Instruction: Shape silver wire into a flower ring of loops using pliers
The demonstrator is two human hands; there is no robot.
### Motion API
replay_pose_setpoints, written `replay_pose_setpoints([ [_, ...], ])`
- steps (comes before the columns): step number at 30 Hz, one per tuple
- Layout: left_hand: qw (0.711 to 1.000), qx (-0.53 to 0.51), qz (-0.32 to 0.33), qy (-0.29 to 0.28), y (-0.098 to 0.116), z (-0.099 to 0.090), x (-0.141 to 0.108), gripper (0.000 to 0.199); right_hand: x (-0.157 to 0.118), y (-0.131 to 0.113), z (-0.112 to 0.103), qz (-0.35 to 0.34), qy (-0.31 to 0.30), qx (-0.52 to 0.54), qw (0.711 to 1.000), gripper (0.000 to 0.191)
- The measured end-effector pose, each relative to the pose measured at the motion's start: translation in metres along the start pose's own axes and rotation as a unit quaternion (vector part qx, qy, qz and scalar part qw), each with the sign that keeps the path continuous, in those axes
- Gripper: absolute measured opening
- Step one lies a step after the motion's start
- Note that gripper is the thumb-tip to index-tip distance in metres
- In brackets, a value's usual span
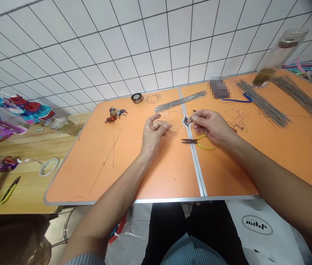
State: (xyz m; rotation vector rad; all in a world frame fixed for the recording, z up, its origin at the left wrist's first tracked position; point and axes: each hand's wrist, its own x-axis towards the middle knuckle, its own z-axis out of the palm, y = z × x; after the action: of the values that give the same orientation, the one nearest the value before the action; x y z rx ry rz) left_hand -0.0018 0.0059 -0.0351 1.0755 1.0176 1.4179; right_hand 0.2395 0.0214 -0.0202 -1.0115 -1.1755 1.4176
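Left hand (155, 131), right hand (210, 124), wire (174, 129) between.

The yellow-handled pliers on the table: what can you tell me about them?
The pliers have slim, dark, metallic-looking jaws and two bowed yellow handles, probably plastic-covered. They lie flat on the orange table, across the pale strip down its middle, jaws to the picture's left, handles to the right. The handles are spread and the jaws look slightly parted. Nobody grips them; the right hand is just above the upper handle in the picture, and whether it touches is unclear.
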Motion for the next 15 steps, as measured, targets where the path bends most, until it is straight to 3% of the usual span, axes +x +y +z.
replay_pose_setpoints([
  [5,0.998,-0.004,-0.033,-0.054,0.0073,-0.0009,-0.0042,0.054,-0.0017,-0.0051,-0.0041,-0.02,0.003,-0.048,0.999,0.035],
  [15,0.996,-0.003,-0.047,-0.07,0.01,-0.0018,-0.0066,0.042,0.0005,-0.0086,-0.0088,-0.051,0.005,-0.106,0.993,0.039],
])
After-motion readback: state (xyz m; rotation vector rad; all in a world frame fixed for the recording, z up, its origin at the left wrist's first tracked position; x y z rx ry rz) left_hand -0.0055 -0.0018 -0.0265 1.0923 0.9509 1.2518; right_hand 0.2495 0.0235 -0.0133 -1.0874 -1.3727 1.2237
